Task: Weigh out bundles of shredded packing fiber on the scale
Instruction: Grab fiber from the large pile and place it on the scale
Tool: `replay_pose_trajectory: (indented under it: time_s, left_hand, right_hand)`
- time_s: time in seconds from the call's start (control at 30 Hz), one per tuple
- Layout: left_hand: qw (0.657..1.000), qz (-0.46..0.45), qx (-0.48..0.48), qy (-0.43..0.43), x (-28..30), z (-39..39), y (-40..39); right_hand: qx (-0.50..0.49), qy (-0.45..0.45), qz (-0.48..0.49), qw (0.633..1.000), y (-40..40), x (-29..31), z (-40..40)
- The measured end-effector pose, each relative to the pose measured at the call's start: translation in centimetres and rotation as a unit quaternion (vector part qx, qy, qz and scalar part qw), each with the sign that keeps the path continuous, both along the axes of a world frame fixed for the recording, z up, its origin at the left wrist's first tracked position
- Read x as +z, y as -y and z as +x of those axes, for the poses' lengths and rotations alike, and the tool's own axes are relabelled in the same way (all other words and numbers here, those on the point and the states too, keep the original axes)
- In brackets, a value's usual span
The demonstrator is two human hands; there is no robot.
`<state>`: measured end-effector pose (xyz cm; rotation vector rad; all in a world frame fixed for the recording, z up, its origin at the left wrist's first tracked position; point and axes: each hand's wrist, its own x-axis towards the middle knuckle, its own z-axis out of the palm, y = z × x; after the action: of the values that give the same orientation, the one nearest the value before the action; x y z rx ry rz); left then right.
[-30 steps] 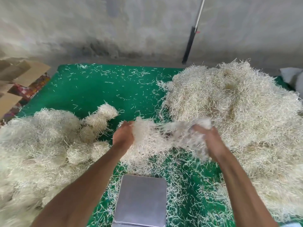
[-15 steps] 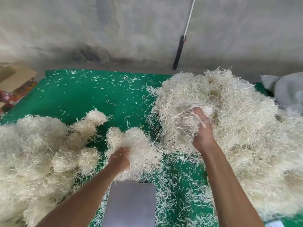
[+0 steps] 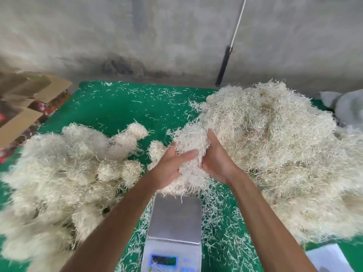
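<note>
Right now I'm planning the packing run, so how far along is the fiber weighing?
Rounded bundles lie heaped on the left, apparently done. Left hand and right hand cup a fiber clump just beyond the scale, its platform bare. The big loose pile at right remains.

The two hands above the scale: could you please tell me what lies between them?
In the head view, a clump of shredded fiber sits between the left hand and right hand.

Scale (image 3: 175, 218) centre front; bundles (image 3: 64, 173) left; loose pile (image 3: 275, 154) right.
</note>
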<state>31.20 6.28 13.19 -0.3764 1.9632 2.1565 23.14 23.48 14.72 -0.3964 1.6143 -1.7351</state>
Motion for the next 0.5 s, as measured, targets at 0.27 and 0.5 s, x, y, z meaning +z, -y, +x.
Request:
replay_pose_trajectory:
  time_s: [0.27,0.5]
  left_hand:
    - [0.933,-0.358,0.011,-0.016,-7.1,8.0,2.7]
    - [0.954,-0.258,0.044,0.144,-9.8,9.0,2.3]
  right_hand:
    - [-0.107,0.094,0.050,0.989,-1.0,-4.4,3.6]
    - [-0.230,-0.087,0.226,0.943,-3.1,-7.8,6.1]
